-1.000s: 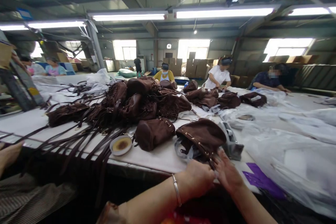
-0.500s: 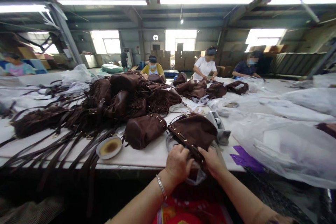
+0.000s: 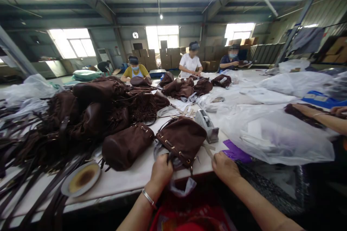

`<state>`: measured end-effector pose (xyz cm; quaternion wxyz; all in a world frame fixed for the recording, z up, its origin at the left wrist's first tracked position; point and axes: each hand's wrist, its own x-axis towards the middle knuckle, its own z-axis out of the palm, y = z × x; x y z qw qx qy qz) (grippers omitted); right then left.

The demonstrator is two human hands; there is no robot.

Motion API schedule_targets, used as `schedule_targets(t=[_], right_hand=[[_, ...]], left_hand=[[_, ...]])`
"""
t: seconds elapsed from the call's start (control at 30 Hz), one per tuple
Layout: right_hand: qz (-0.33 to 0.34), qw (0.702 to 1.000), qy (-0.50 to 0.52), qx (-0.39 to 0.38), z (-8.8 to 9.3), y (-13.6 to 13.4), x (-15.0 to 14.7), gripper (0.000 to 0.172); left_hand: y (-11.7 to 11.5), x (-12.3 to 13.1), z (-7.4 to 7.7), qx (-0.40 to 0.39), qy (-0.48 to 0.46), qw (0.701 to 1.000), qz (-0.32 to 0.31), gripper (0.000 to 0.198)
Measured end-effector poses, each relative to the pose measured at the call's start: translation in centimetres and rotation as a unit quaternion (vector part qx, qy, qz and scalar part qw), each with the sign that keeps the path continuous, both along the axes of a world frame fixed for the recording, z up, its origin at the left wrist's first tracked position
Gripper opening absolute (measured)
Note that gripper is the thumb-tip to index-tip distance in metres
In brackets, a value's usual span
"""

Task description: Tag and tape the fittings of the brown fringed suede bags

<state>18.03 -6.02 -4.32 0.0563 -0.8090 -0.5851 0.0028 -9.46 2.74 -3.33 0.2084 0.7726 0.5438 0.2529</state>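
A dark brown drawstring bag (image 3: pixel 185 135) with brass-coloured eyelets lies near the table's front edge, its mouth towards me. My left hand (image 3: pixel 161 169), with a bangle on the wrist, is closed at the near edge of that mouth, a bit of dark strap showing at the fingers. Clear plastic (image 3: pixel 184 187) hangs below the bag, over the edge. To the right, apart from the bag, my right hand (image 3: pixel 225 168) has its fingers closed on the end of a flat greyish strip (image 3: pixel 208 151). Another brown bag (image 3: pixel 128 146) lies on its side to the left.
A large pile of brown bags (image 3: pixel 92 112) with long straps covers the left. A dish of brownish liquid (image 3: pixel 81 179) stands at the front left. Beyond the bag sits a grey tape dispenser (image 3: pixel 207 126). Purple film (image 3: pixel 236 151) and plastic bags (image 3: pixel 276 137) lie right. Co-workers sit opposite; another's hands (image 3: pixel 322 113) show right.
My right hand has let go of the bag's mouth and moved right to the strip. My left hand stays at the bag. The view has swung right, bringing another person's hands in.
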Motion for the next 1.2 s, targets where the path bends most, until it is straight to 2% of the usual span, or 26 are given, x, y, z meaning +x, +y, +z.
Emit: schedule_targets(t=[0.1,0.2,0.4,0.57,0.7,0.87,0.97,1.07,1.13,1.2], right_hand=[[0.028,0.999,0.026,-0.005,-0.2,1.9,-0.1,0.025],[0.036,0.998,0.045,0.003,-0.2,3.7,0.1,0.033],[0.01,0.993,0.101,-0.053,0.4,6.0,2.0,0.017],[0.007,0.988,0.134,-0.072,0.7,6.7,3.9,0.017],[0.003,0.986,0.15,-0.073,1.0,7.0,4.3,0.014],[0.019,0.991,0.122,-0.043,1.7,5.7,4.0,0.005],[0.023,0.998,0.065,-0.009,3.9,4.1,4.8,0.015],[0.028,0.996,-0.043,0.071,8.0,3.4,5.6,0.018],[0.035,0.988,-0.097,0.119,11.4,4.4,5.5,0.02],[0.026,0.973,-0.143,0.179,14.6,7.0,4.7,0.02]], left_hand=[[0.5,-0.4,-0.2,-0.004,0.006,0.999,0.033,0.015],[0.6,-0.7,-0.4,0.006,-0.001,0.999,0.039,0.016],[0.4,-1.2,-1.2,0.035,-0.039,0.998,0.031,0.021],[0.4,-1.4,-2.0,0.065,-0.081,0.994,0.025,0.021],[0.2,-1.4,-2.0,0.087,-0.089,0.992,0.023,0.021],[0.0,-1.5,-1.9,0.101,-0.097,0.99,0.023,0.02],[0.1,-1.7,-2.2,0.102,-0.118,0.988,0.015,0.018],[0.3,-1.9,-2.9,0.084,-0.149,0.985,0.004,0.015],[0.5,-2.1,-3.4,0.075,-0.17,0.983,0.006,0.013],[0.6,-2.2,-3.9,0.068,-0.187,0.98,0.0,0.012]])
